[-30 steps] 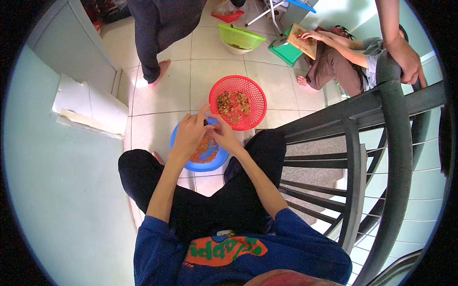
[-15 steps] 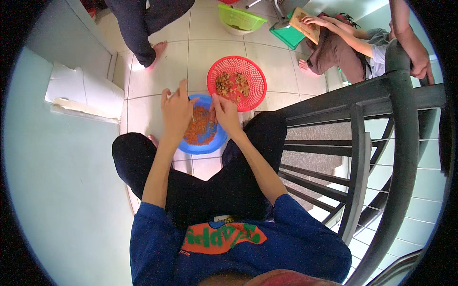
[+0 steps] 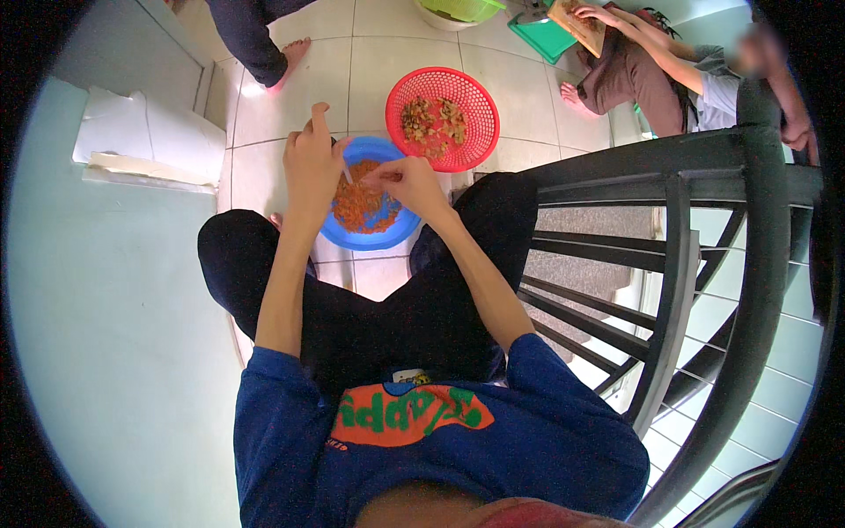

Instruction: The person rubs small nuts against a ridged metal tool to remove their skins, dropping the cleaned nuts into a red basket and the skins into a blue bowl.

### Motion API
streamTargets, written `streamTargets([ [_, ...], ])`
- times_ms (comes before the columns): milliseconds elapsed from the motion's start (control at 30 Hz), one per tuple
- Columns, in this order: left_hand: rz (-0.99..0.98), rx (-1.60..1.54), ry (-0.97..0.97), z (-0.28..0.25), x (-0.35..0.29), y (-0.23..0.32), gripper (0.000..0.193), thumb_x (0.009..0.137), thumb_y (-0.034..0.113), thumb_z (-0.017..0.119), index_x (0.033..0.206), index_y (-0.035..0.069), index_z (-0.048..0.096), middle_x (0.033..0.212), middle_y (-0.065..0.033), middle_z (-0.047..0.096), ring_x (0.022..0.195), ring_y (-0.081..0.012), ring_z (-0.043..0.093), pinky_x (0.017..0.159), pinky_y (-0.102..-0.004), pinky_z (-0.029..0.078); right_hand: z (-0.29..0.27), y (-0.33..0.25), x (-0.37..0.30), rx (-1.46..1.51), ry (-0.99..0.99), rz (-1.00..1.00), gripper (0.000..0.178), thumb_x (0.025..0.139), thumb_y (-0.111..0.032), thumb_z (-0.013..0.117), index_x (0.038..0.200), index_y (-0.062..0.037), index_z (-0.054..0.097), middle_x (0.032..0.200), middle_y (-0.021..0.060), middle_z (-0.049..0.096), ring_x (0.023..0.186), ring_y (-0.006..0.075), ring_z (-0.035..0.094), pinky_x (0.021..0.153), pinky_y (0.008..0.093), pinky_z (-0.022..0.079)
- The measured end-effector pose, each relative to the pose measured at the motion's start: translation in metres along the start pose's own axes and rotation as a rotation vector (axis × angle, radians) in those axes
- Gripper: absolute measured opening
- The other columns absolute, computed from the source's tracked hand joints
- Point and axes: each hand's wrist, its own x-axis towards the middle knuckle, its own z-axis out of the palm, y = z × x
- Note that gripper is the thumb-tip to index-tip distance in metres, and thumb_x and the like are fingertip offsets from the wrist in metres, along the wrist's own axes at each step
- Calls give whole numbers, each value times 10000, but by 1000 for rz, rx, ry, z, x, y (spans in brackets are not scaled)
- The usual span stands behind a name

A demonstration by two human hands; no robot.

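Paring seems in hand over the blue basin; the left hand appears closed on a slim pale tool; the right hand pinches a small brown piece above orange-brown scraps, the red colander far right; next likely calls for steadying the piece.

Smooth blue plastic basin, red plastic basket, glossy floor tiles, dark metal railing, wooden board

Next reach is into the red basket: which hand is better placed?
Likely the right hand: it is nearer the red basket, over the right side of the blue basin. The left hand is farther left and seems to grip a slim tool.
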Motion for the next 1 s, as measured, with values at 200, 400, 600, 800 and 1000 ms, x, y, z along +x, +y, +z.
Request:
streamTargets([
  [200, 115, 49, 114, 1, -1, -4, 529, 809, 230, 750, 1243, 103, 477, 759, -147, 637, 697, -360, 619, 686, -450, 477, -3, -4, -2, -141, -23, 23, 291, 618, -302, 866, 707, -77, 704, 656, 106, 666, 598, 252, 649, 599, 362, 506],
  [400, 90, 68, 122, 3, 0, -7, 533, 821, 240, 741, 1258, 114, 464, 816, -152, 647, 700, -362, 629, 689, -455, 485, -4, -15, -1, -262, 13, 42, 415, 615, -377, 888, 590, -69, 611, 561, 55, 620, 521, 196, 623, 525, 330, 471],
  [600, -16, 26, 50, 2, 1, -3, 527, 844, 272, 720, 1272, 128, 449, 863, -147, 660, 761, -358, 669, 640, -448, 502, 1, -18, -1, -239, 75, 36, 461, 664, -401, 864, 579, -51, 576, 556, 62, 606, 516, 213, 614, 524, 343, 471],
  [800, -3, 24, 46, 0, 0, -1, 524, 856, 311, 705, 1275, 133, 446, 894, -155, 672, 768, -337, 682, 632, -441, 508, 2, 0, 0, -238, 33, -1, 444, 732, -308, 832, 1017, -53, 607, 672, 90, 642, 622, 240, 653, 577, 364, 490],
  [1000, 58, -58, -15, 4, -1, 2, 558, 846, 284, 718, 1301, 132, 434, 863, -137, 659, 747, -329, 660, 648, -431, 510, 8, 6, 2, -109, 70, -14, 562, 828, -195, 738, 1290, -68, 445, 774, 136, 673, 718, 300, 679, 650, 396, 516],
])
